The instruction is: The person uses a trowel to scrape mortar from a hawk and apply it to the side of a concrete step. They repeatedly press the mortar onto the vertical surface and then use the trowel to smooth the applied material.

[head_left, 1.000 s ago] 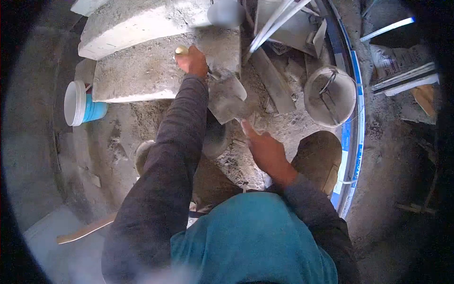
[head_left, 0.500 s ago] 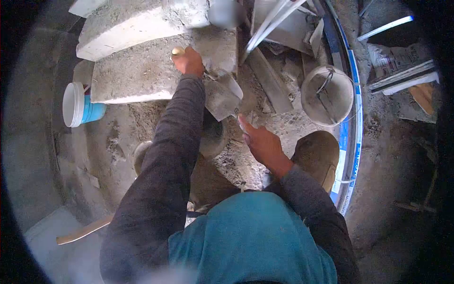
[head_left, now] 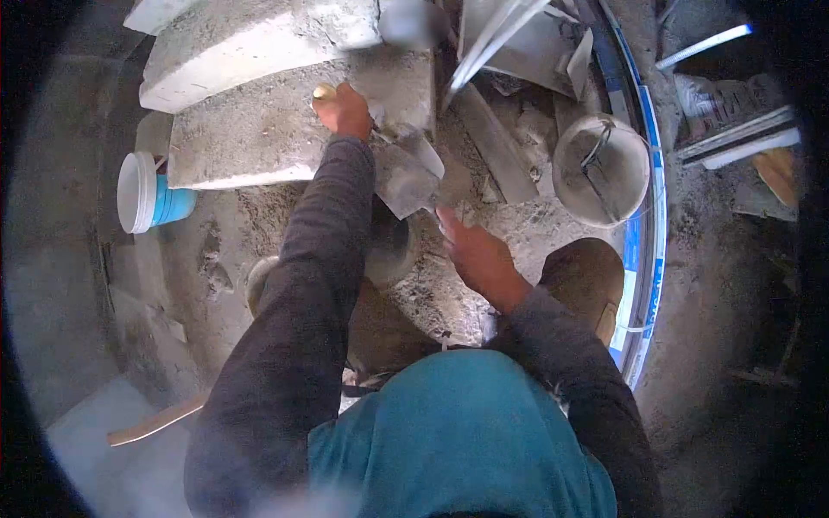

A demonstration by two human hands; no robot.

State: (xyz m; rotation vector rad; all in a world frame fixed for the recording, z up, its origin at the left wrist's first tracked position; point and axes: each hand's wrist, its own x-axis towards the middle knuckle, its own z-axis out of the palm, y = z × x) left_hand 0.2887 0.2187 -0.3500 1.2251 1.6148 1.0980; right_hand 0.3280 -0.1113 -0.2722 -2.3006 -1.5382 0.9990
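My left hand [head_left: 343,112] is wrapped round the handle of a trowel [head_left: 408,177], whose knob end shows past my thumb. The grey blade points down and to the right, over the lower edge of the concrete step [head_left: 250,129]. Below and right of the blade, my right hand [head_left: 479,259] is closed round the handle of a small tool whose end meets the blade's lower corner. Most of that tool is hidden. Under the blade, partly behind my left forearm, is a dark round bucket [head_left: 393,250].
A white and blue bucket [head_left: 156,194] stands at the left. At the right are a dusty bucket [head_left: 601,173] with a wire handle, a wooden board [head_left: 492,142] and long blue and white strips [head_left: 643,259]. Rubble covers the floor around my boots.
Both hands keep their grips and have barely moved. The view has shifted slightly, so the dusty bucket and the strips appear a little farther right.
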